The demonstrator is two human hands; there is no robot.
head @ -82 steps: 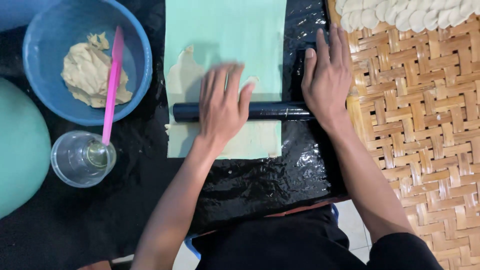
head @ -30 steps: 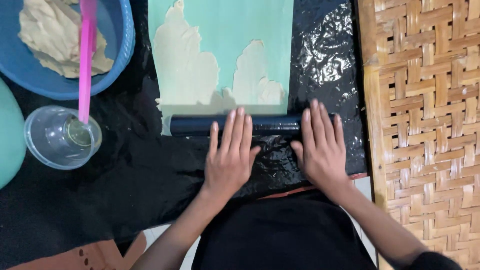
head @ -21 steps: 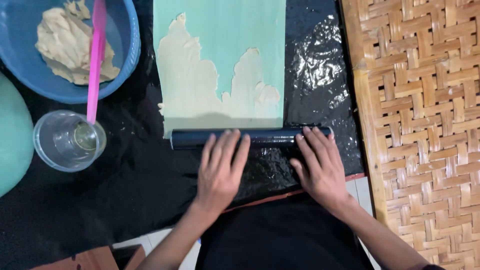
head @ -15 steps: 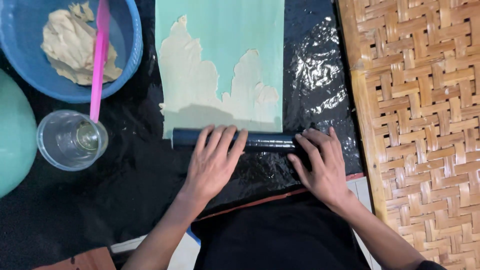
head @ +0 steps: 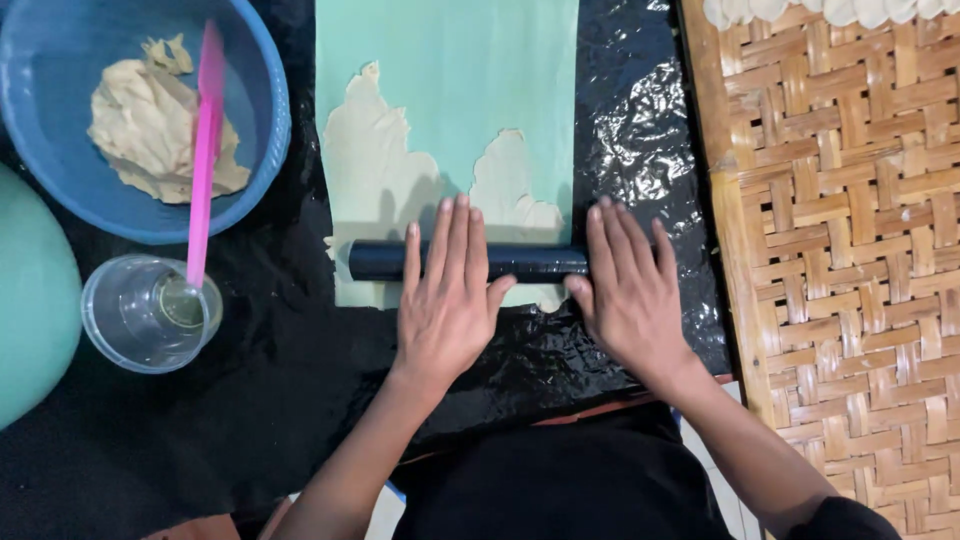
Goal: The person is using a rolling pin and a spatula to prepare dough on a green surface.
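Both hands press flat, fingers spread and straight, on a dark rolling pin: the grip is open-palmed, nothing closed around the pin. The left hand lies across the middle of the pin, the right hand covers its right end.

Under the pin and just beyond the fingertips lies a thin sheet of pale dough, ragged at its far edge, spread on a light green mat. The mat rests on crinkled black plastic sheeting that covers the table.

Well to the left of the left hand stands a clear plastic cup; a pink spatula reaches from it up into a blue bowl holding a lump of dough. To the right of the right hand lies a woven bamboo tray.
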